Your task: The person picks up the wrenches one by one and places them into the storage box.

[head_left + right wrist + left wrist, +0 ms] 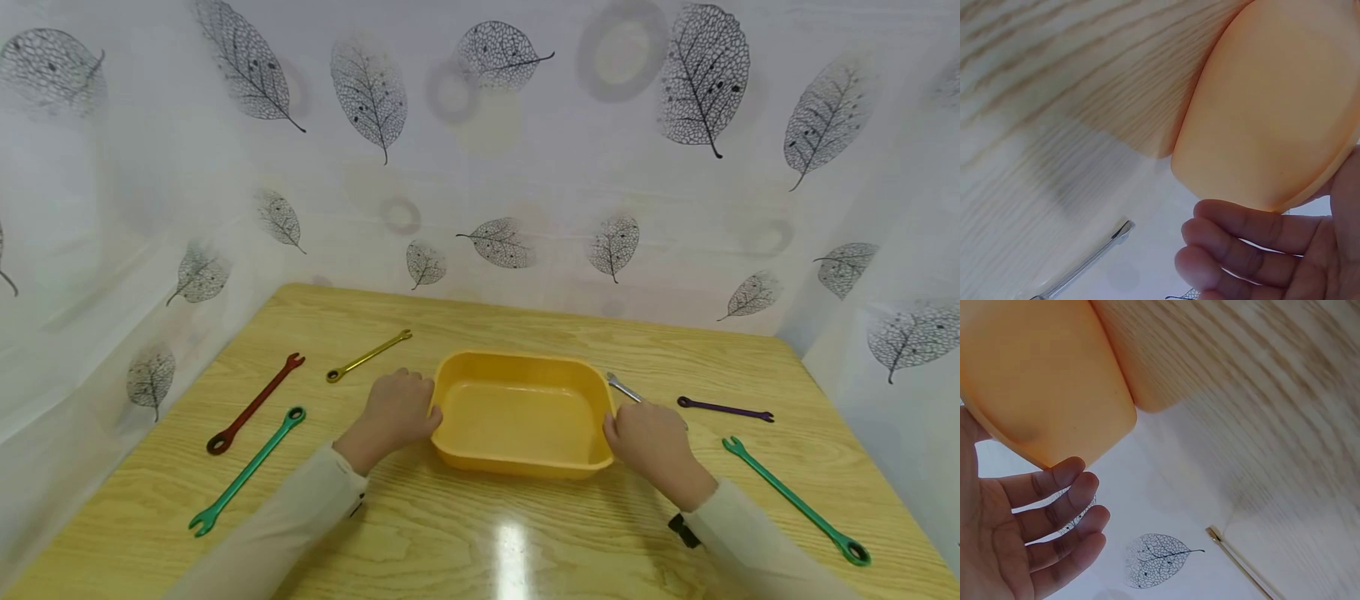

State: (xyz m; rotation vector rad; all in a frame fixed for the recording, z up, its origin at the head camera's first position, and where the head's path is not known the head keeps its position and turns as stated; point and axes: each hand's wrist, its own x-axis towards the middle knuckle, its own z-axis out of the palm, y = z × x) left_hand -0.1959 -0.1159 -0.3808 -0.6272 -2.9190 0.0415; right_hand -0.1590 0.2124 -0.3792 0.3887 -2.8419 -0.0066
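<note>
A yellow plastic tray [525, 421] sits in the middle of the wooden table, with nothing inside it. My left hand [396, 412] grips its left rim, thumb at the edge. On the opposite side my right hand [654, 446] holds the right rim the same way. In the left wrist view, the fingers [1054, 512] bend by the tray's outer wall [1060, 381]. The right wrist view has the fingers [1235, 222] against the outside near the rim. A silver wrench [624, 388] lies just beyond my right hand, which partly covers it.
Left of the tray lie a gold wrench [369, 357], a red wrench [257, 404] and a green wrench [251, 468]. To the right are a purple wrench [725, 407] and another green wrench [787, 493]. Leaf-patterned white cloth [465, 175] hangs behind the table [435, 542] and at its sides.
</note>
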